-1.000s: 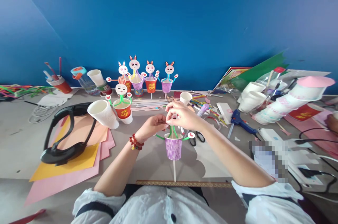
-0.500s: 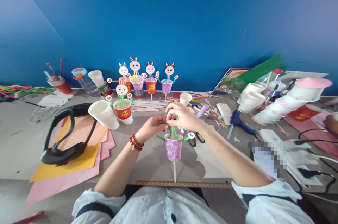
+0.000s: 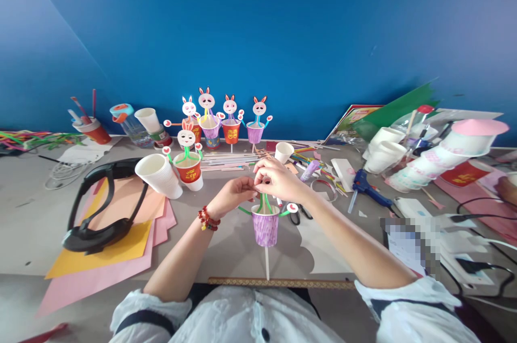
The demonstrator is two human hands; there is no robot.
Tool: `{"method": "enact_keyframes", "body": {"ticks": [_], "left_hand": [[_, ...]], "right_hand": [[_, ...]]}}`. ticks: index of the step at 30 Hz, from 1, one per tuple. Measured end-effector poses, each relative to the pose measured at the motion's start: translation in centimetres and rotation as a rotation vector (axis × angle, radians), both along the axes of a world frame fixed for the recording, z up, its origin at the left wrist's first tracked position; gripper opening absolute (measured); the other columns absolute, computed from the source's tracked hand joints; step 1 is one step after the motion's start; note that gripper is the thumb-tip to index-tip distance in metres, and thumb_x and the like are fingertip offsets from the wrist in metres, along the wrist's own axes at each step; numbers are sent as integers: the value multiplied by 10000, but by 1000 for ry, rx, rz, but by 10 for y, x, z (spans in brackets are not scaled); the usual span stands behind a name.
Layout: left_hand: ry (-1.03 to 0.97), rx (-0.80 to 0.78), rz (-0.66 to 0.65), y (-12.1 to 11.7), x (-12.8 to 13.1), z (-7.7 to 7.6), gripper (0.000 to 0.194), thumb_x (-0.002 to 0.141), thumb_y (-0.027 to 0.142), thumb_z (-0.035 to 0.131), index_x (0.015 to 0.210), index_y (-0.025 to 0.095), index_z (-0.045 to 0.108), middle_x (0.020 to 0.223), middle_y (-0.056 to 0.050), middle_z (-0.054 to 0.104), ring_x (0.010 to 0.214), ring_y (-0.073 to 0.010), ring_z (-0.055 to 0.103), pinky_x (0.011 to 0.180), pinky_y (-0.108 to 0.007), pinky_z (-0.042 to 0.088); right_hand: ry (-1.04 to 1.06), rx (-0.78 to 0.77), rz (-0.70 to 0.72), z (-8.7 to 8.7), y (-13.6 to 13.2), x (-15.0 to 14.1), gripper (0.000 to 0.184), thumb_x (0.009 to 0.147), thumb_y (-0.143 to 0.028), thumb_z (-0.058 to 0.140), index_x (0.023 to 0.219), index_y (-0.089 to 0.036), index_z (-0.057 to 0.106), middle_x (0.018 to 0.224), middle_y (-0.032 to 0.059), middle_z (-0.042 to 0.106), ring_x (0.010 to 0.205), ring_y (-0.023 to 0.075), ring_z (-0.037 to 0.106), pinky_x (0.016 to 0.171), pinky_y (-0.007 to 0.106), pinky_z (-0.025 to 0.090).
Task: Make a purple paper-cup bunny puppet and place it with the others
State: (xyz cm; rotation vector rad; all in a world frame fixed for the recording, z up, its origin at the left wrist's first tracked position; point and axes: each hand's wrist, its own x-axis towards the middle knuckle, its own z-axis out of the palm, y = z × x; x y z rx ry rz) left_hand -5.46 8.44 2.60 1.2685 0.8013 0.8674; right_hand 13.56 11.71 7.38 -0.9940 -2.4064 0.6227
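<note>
A purple-streaked paper cup (image 3: 265,229) stands upright in front of me over a white stick (image 3: 267,263). Green pipe cleaners (image 3: 264,203) rise out of it, and one side arm ends in a white disc with a red heart (image 3: 292,208). At their top, my right hand (image 3: 274,177) pinches a small paper head, mostly hidden behind the fingers. My left hand (image 3: 239,192), closed with fingertips together, meets the right fingers at the head's left edge. Black scissors (image 3: 301,215) lie behind the cup.
Several finished rabbit-headed cups, one a red cup (image 3: 189,173), stand behind. Left are stacked white cups (image 3: 158,175) and a black headset (image 3: 105,208) on coloured paper (image 3: 100,273). A blue glue gun (image 3: 367,186), power strip (image 3: 448,246) and another person's hand (image 3: 509,190) are right.
Both hands stay pinched together at the top of the pipe cleaners, with hardly any shift. The purple cup stands in the same place.
</note>
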Motion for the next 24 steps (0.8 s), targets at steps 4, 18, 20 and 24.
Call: {"method": "enact_keyframes", "body": {"ticks": [4, 18, 20, 24], "left_hand": [[8, -2, 2, -1, 0, 3, 236, 774, 326, 745, 869, 136, 644, 830, -40, 665, 769, -156, 635, 726, -271, 490], [78, 78, 28, -3, -1, 3, 277, 817, 406, 707, 869, 146, 625, 824, -25, 652, 721, -129, 601, 698, -254, 463], [106, 101, 53, -3, 0, 2, 274, 825, 413, 694, 843, 149, 624, 811, -27, 665, 718, -134, 610, 694, -253, 462], [112, 68, 91, -2, 1, 3, 263, 800, 398, 706, 778, 152, 615, 759, -30, 688, 727, -153, 643, 689, -254, 471]], "right_hand": [[-1, 60, -6, -2, -2, -1, 120, 771, -92, 670, 739, -204, 642, 1112, 65, 618, 1104, 255, 553, 943, 415, 454], [460, -197, -83, -8, -1, 19, 185, 913, -341, 626, 1061, -232, 650, 1294, 96, 585, 1239, 267, 552, 983, 402, 480], [534, -348, -155, -19, -3, 24, 225, 901, -396, 640, 1058, -234, 641, 1176, 77, 648, 1094, 243, 634, 926, 388, 518], [723, -567, -253, -35, -14, 31, 397, 871, -449, 668, 1209, -268, 566, 1117, 58, 656, 958, 212, 670, 770, 332, 574]]}}
